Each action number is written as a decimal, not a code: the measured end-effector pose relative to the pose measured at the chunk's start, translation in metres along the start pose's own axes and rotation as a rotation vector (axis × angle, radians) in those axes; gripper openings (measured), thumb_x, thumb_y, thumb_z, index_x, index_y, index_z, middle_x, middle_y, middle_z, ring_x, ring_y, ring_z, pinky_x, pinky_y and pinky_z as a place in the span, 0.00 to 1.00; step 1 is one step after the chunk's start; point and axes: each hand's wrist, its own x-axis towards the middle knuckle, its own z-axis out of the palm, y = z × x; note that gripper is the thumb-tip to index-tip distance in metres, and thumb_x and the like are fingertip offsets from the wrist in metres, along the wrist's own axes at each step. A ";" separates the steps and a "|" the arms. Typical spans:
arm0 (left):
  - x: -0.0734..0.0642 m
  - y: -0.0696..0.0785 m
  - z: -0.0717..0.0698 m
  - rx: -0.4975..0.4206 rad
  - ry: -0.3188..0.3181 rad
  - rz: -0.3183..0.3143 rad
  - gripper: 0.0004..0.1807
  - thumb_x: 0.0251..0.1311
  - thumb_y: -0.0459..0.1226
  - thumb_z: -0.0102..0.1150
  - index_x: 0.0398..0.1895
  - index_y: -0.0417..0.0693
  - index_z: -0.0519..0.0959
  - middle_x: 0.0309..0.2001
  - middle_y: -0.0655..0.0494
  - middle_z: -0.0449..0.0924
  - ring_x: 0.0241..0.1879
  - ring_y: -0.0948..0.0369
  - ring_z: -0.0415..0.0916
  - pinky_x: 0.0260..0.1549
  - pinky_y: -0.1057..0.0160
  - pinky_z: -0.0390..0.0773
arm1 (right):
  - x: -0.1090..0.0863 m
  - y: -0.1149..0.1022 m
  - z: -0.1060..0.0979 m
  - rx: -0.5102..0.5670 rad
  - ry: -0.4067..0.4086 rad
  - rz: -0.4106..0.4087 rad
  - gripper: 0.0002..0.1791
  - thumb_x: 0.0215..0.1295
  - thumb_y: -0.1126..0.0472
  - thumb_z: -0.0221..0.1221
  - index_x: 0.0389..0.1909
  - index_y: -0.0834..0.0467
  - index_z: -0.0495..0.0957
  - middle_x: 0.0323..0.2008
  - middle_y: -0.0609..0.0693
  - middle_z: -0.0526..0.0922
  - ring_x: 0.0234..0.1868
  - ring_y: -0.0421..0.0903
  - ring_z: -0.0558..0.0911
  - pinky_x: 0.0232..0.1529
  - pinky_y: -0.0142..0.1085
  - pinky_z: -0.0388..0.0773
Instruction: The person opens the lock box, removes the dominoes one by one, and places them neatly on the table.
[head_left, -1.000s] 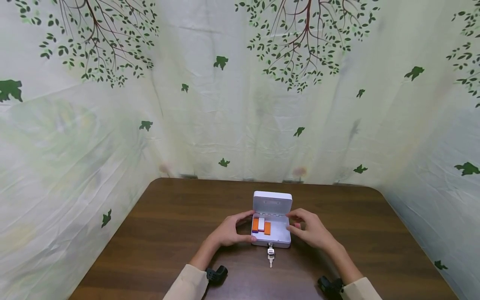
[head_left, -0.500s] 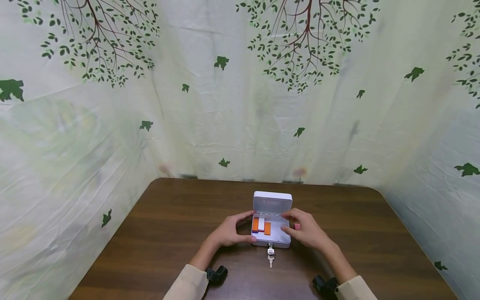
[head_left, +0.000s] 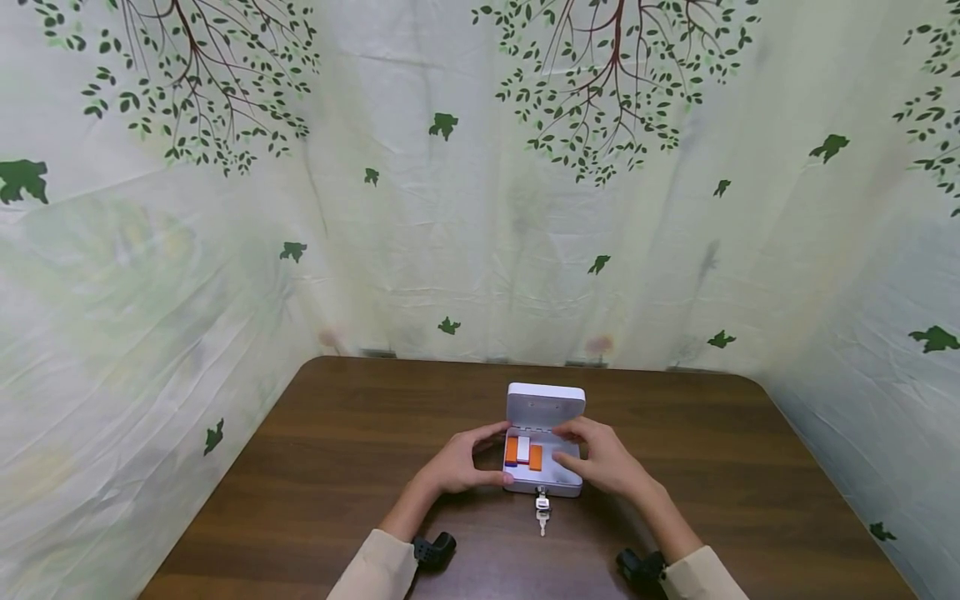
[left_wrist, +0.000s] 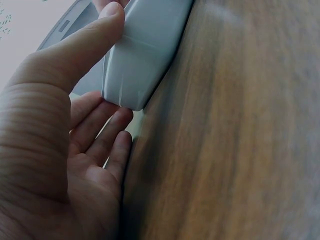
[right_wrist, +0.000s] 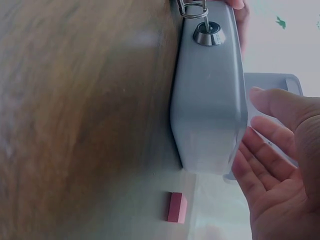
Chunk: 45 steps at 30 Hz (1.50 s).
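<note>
A small white metal cash box (head_left: 566, 479) stands on the table with its lid (head_left: 545, 406) raised. My left hand (head_left: 459, 462) holds its left end, the thumb at the front corner and the fingers round the side. My right hand (head_left: 609, 458) hovers over the right part of the box with thumb and fingers apart, nothing between them. Inside on the left lie an orange block (head_left: 536, 457), a white block (head_left: 522, 450) and another orange block (head_left: 512, 450), with a bit of blue below. Keys (head_left: 542, 512) hang from the front lock (right_wrist: 209, 34).
A pink block (right_wrist: 176, 207) lies on the table beyond the box's right end; in the head view my right hand hides it. Brown wood table (head_left: 390, 408) surrounds the box. A leaf-patterned curtain (head_left: 517, 292) hangs behind the table's far edge.
My right hand has moved left, from the box's right edge to above its inside. The left hand, the box and the blocks inside have stayed put.
</note>
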 end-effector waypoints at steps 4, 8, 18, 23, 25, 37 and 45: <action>0.000 0.000 0.000 0.005 0.001 -0.003 0.49 0.54 0.56 0.76 0.78 0.57 0.66 0.74 0.59 0.70 0.71 0.57 0.71 0.72 0.50 0.69 | 0.002 0.002 0.004 -0.009 0.003 -0.016 0.20 0.65 0.57 0.70 0.54 0.63 0.83 0.49 0.56 0.86 0.50 0.53 0.86 0.53 0.47 0.85; -0.001 0.001 0.000 0.009 0.001 -0.001 0.49 0.54 0.56 0.76 0.78 0.56 0.66 0.74 0.59 0.70 0.71 0.56 0.71 0.72 0.50 0.69 | 0.004 0.002 0.007 -0.009 0.004 -0.019 0.20 0.65 0.58 0.70 0.54 0.63 0.83 0.49 0.56 0.87 0.50 0.53 0.87 0.53 0.47 0.85; -0.001 0.001 0.001 0.018 -0.009 0.020 0.49 0.55 0.55 0.76 0.78 0.55 0.66 0.75 0.57 0.70 0.71 0.54 0.71 0.72 0.49 0.70 | 0.008 0.000 0.014 0.019 -0.067 0.038 0.20 0.66 0.57 0.69 0.55 0.62 0.83 0.50 0.54 0.87 0.50 0.51 0.85 0.54 0.49 0.84; 0.000 0.000 0.001 0.024 -0.011 0.022 0.49 0.54 0.56 0.76 0.78 0.54 0.66 0.74 0.56 0.71 0.71 0.54 0.72 0.71 0.48 0.70 | 0.011 0.000 0.017 -0.001 -0.080 0.032 0.19 0.66 0.58 0.68 0.54 0.62 0.83 0.49 0.54 0.87 0.49 0.50 0.85 0.53 0.48 0.85; 0.000 -0.001 0.001 0.021 -0.010 0.023 0.49 0.54 0.55 0.76 0.78 0.54 0.66 0.74 0.56 0.71 0.71 0.54 0.72 0.71 0.49 0.70 | 0.013 0.000 0.018 -0.016 -0.079 0.022 0.18 0.66 0.59 0.69 0.53 0.62 0.83 0.48 0.54 0.87 0.48 0.50 0.85 0.52 0.48 0.85; 0.000 -0.001 0.001 0.005 -0.012 0.038 0.48 0.55 0.53 0.76 0.77 0.53 0.66 0.74 0.55 0.71 0.71 0.53 0.72 0.71 0.48 0.70 | 0.017 -0.005 0.026 -0.116 -0.098 -0.028 0.17 0.61 0.64 0.70 0.50 0.65 0.85 0.44 0.55 0.88 0.44 0.48 0.84 0.51 0.50 0.84; 0.000 -0.001 0.000 0.013 -0.003 0.015 0.48 0.54 0.54 0.77 0.77 0.55 0.66 0.74 0.59 0.71 0.71 0.57 0.71 0.72 0.52 0.69 | 0.021 -0.008 0.029 -0.160 -0.108 -0.033 0.15 0.58 0.63 0.73 0.45 0.61 0.87 0.42 0.51 0.89 0.42 0.46 0.83 0.53 0.50 0.82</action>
